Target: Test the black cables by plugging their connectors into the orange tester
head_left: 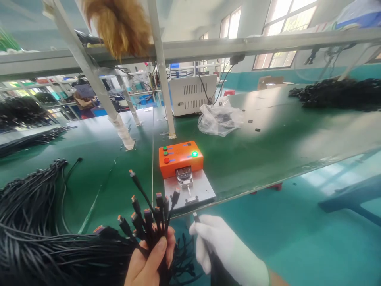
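Observation:
My bare left hand (151, 256) is closed around a bunch of black USB cables (149, 222), their plugs fanned upward with orange and purple tips. In a white glove, my right hand (222, 246) pinches a single cable plug (195, 216), its metal end pointing up toward the table edge. Just beyond both hands sits a test device: an orange box (181, 157) with green and red buttons and a lit green light. A small digital gauge (183, 173) is mounted on its metal plate (205, 190). More black cable hangs below my right hand.
A large heap of black cables (26, 206) covers the left of the green table (247, 159). A white metal box (192, 95) and a clear plastic bag (220, 119) stand behind the device. Shelf posts (163, 79) rise from the table. Another cable pile (339, 93) lies far right.

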The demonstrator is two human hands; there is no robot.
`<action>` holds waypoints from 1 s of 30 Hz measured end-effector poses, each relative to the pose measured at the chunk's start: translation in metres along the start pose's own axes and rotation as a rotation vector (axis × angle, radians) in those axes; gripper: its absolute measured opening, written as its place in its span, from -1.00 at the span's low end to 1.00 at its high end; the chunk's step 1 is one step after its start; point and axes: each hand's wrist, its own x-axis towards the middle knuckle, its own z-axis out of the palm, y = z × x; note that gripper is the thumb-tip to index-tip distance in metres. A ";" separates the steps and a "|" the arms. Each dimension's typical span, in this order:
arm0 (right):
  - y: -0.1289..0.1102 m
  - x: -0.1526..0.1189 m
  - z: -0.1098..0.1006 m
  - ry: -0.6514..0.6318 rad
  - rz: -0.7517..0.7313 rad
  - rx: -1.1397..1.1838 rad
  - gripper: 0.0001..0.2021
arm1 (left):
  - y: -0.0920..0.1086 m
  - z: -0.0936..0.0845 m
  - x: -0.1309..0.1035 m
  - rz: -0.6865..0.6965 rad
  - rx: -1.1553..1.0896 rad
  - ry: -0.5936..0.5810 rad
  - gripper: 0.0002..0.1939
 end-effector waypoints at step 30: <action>-0.003 0.010 0.013 0.190 -0.055 0.076 -0.69 | -0.001 0.004 0.004 0.212 0.076 0.029 -0.79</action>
